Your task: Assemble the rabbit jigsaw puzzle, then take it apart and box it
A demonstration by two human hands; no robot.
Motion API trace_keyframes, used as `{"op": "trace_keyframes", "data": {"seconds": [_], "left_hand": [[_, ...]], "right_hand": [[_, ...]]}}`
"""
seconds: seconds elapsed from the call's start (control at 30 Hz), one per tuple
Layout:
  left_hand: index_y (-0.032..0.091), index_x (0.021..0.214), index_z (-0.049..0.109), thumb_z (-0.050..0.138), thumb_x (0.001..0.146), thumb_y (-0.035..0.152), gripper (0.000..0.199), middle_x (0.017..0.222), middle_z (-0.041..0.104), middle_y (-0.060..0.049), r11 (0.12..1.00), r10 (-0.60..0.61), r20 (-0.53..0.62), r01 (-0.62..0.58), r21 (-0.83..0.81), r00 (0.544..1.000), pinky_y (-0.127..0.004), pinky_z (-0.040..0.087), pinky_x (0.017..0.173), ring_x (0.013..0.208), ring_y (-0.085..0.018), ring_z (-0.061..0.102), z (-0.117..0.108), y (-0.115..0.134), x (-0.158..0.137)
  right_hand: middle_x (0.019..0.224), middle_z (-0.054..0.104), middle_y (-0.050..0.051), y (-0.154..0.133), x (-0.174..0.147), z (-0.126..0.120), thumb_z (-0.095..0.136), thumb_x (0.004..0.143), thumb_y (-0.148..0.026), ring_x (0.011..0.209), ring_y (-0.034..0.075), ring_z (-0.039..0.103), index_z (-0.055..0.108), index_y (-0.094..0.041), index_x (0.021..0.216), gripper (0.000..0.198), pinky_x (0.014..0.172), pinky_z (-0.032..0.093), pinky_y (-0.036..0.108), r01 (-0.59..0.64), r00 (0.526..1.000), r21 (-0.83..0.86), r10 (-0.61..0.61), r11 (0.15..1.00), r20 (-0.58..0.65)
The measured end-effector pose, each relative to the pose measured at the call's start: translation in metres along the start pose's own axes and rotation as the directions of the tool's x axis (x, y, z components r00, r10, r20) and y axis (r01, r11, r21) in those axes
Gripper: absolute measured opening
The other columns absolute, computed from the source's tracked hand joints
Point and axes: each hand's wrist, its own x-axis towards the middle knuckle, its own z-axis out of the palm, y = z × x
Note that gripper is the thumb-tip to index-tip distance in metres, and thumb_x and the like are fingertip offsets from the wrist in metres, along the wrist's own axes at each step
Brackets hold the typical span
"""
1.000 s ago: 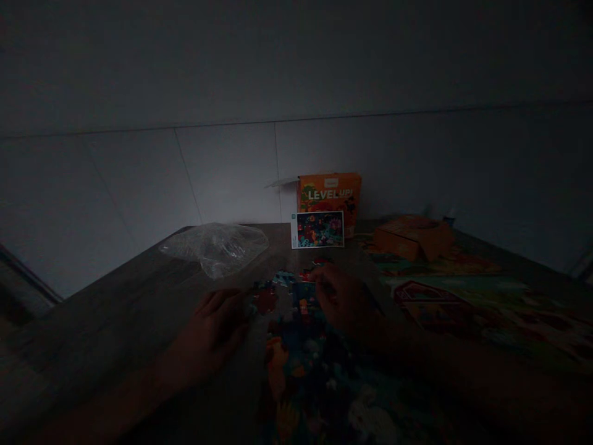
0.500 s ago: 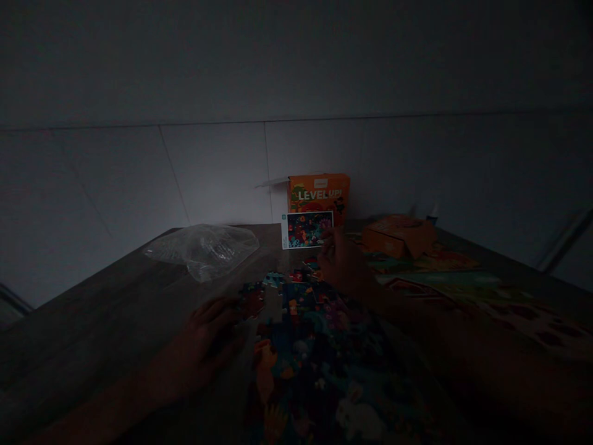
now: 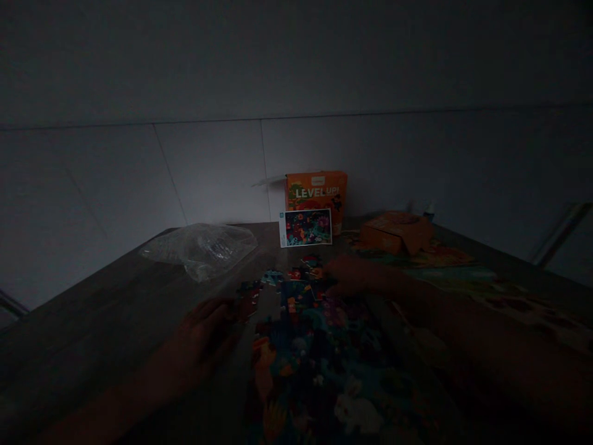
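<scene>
A dark, colourful jigsaw puzzle [image 3: 319, 364] with a white rabbit near its lower edge lies partly joined on the table. My left hand [image 3: 206, 327] rests to its left, fingers loosely stretched toward a small joined cluster of puzzle pieces [image 3: 249, 298]; I see nothing held in it. Over the puzzle's far right side, my right hand [image 3: 347, 275] reaches down beside loose puzzle pieces [image 3: 311, 266]. Its fingertips are dim and blurred, so whether they hold a piece is unclear. Another blue-white puzzle piece group [image 3: 272, 276] lies left of these.
A picture card [image 3: 306, 228] leans against an orange "LEVEL UP!" box [image 3: 319, 190] near the wall. Clear plastic bag [image 3: 204, 247] lies at the back left. A second orange box [image 3: 393, 232] and another colourful puzzle [image 3: 454, 269] are on the right. The light is very dim.
My right hand has come down from in front of the picture card to the loose pieces at the puzzle's far right. My left hand stays nearly in place.
</scene>
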Motion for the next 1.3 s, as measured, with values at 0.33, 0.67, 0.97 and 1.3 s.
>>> {"op": "trace_keyframes", "data": {"seconds": [0.33,0.67,0.97,1.3], "left_hand": [[0.023,0.102,0.069,0.050,0.095,0.033,0.023,0.115,0.069,-0.007,0.993,-0.026,-0.028,0.023,-0.113,0.999,-0.036,0.058,0.086,0.103,-0.023,0.067,0.005,-0.012,0.000],[0.026,0.100,0.069,0.047,0.096,0.036,0.024,0.110,0.070,-0.004,0.989,-0.032,-0.018,0.029,-0.147,0.999,-0.034,0.058,0.086,0.100,-0.022,0.067,0.001,-0.008,0.001],[0.026,0.101,0.076,0.050,0.087,0.059,0.044,0.106,0.068,-0.012,0.968,-0.163,-0.015,0.163,0.193,0.987,-0.046,0.056,0.081,0.095,-0.032,0.066,-0.003,-0.022,-0.003],[0.021,0.084,0.070,0.053,0.087,0.057,0.040,0.086,0.065,-0.008,0.977,-0.212,0.077,0.213,0.003,0.974,-0.030,0.053,0.065,0.077,-0.023,0.064,-0.008,-0.026,0.001]], "right_hand": [[0.095,0.070,0.010,0.015,-0.018,-0.023,0.077,0.063,-0.043,0.085,0.028,0.066,0.073,-0.017,0.097,0.043,0.060,0.042,0.028,-0.106,0.983,-0.144,0.125,0.984,0.131],[0.059,0.055,0.000,-0.003,-0.023,-0.024,0.084,0.057,-0.041,0.058,0.018,0.055,0.064,-0.015,0.062,0.033,0.053,0.039,0.027,-0.069,0.963,-0.086,0.089,0.994,0.253],[0.054,0.053,0.001,-0.035,-0.040,-0.031,0.080,0.058,-0.052,0.057,0.022,0.057,0.066,-0.019,0.056,0.035,0.057,0.044,0.034,-0.143,0.917,-0.003,0.134,0.990,0.375],[0.048,0.050,0.001,-0.032,-0.034,-0.016,0.085,0.051,-0.052,0.055,0.021,0.055,0.046,-0.023,0.039,0.050,0.053,0.042,0.032,-0.059,0.952,0.010,0.054,0.998,0.300]]}}
